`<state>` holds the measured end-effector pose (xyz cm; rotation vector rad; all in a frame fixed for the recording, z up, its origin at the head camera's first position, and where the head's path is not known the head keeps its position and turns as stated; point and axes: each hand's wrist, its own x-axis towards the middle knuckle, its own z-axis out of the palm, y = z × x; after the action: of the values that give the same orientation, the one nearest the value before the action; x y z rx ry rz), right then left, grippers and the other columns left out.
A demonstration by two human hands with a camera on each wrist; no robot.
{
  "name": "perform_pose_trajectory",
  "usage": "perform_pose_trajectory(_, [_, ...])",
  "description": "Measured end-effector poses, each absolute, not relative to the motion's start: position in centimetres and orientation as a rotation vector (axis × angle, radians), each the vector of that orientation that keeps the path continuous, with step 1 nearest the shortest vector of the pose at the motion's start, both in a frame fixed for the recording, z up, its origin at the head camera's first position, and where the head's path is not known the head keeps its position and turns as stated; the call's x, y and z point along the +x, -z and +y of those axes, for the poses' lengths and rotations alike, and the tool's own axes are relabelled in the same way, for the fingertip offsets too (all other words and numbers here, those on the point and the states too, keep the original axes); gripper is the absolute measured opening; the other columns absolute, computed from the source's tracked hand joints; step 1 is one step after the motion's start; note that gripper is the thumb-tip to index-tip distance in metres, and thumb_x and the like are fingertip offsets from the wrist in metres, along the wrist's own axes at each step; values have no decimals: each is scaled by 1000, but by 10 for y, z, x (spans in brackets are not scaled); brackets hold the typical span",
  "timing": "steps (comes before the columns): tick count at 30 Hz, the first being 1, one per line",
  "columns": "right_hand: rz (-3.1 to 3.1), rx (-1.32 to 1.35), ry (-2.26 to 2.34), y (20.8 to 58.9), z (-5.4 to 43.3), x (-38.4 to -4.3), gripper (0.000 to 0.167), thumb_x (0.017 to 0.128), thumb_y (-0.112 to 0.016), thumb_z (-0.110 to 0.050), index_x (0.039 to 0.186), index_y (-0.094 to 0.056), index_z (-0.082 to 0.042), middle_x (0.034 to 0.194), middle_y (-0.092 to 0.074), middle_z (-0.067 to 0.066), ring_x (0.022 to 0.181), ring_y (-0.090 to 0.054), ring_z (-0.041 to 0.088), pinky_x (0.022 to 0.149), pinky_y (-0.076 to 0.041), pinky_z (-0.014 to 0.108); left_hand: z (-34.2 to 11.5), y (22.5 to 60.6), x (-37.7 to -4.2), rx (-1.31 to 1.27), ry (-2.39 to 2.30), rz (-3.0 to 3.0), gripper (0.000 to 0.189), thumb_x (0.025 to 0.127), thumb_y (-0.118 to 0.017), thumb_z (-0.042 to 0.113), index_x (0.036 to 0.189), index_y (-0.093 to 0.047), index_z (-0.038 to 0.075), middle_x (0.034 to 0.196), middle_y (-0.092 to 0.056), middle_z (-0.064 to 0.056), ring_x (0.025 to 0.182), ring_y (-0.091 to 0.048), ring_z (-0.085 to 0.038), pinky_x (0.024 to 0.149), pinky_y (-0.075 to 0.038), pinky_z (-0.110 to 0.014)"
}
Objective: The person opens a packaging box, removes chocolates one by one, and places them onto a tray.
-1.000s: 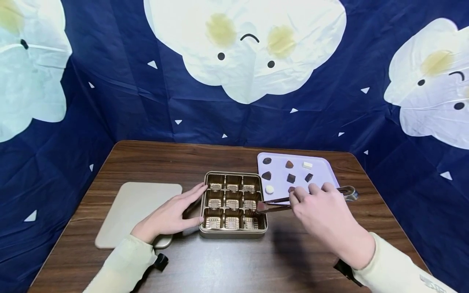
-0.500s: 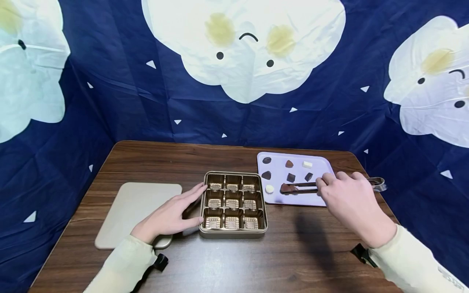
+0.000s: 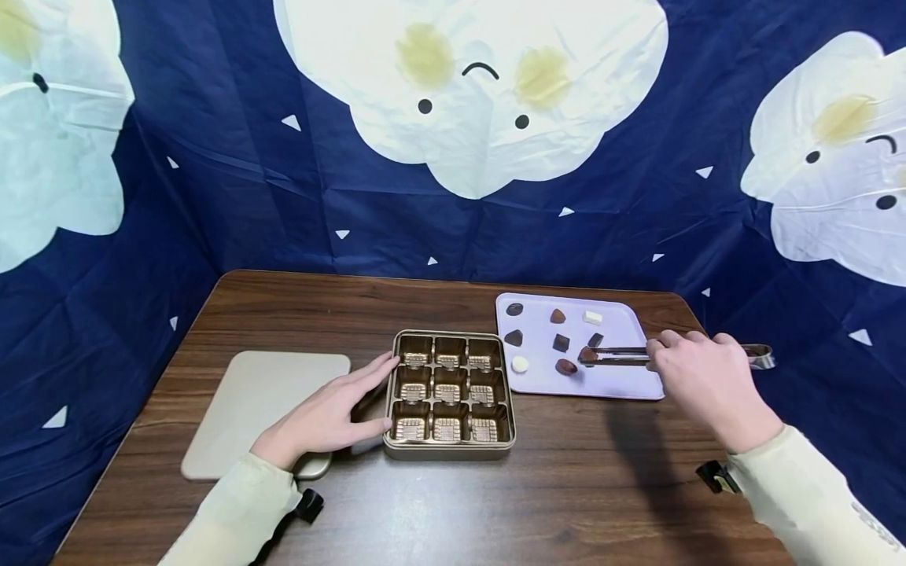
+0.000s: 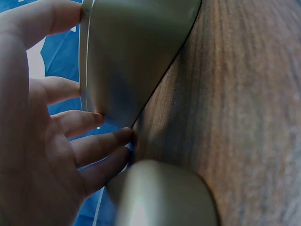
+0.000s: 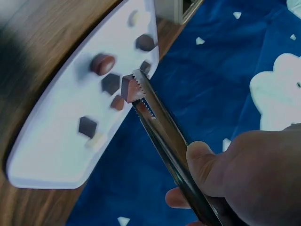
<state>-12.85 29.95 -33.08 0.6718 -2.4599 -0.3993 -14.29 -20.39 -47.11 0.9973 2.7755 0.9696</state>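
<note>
My right hand (image 3: 708,385) grips metal tongs (image 5: 162,132) with serrated tips. Between those tips is a small reddish-brown chocolate (image 5: 131,88), over the right part of the lilac tray (image 3: 623,385). Several chocolates lie on the tray, among them a dark red-brown one (image 3: 566,367), a white round one (image 3: 520,364) and a dark square one (image 3: 561,342). My left hand (image 3: 322,417) touches the left side of a gold tin (image 3: 449,453) with its fingers extended, thumb near the front corner. Inside the tin, the divided brown insert (image 3: 449,402) has bare compartments.
A flat, beige-gold lid (image 3: 262,409) lies left of the tin, partly beneath my left wrist and forearm. The tray sits close to the tin's right side. Dark blue cloth (image 3: 396,228) with white cloud shapes hangs behind and beside the wooden table (image 3: 453,519).
My right hand has moved right and away from the tin's right edge, carrying the tongs and the chocolate over the tray. My left hand has stayed on the tin.
</note>
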Motion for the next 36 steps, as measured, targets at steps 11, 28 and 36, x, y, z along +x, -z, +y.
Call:
perform_pose_trajectory(11, [-2563,582,387,351,331,-137,21,69,-70,-2,62,-52,-10,66,-60,9,57,-60,33,43,-36,45,-204,470,-144,997,-966,2777,93,95,-74,44,168,-26,13,172,-26,-18,153,-36,-38,119,-28,-72])
perform_pose_trajectory(28, [-2663,539,467,370,336,-139,13,76,-66,1,68,-62,-8,74,-66,12,62,-63,37,47,-42,48,-203,472,-144,1011,-979,2770,92,95,-73,46,168,-27,13,171,-27,-19,152,-36,-38,118,-30,-71])
perform_pose_trajectory(36, [-2632,549,438,373,337,-137,11,70,-70,0,69,-61,-6,75,-66,13,62,-62,38,46,-40,49,-204,472,-143,1004,-976,2775,92,95,-72,48,168,-27,13,171,-27,-19,152,-36,-38,118,-30,-72])
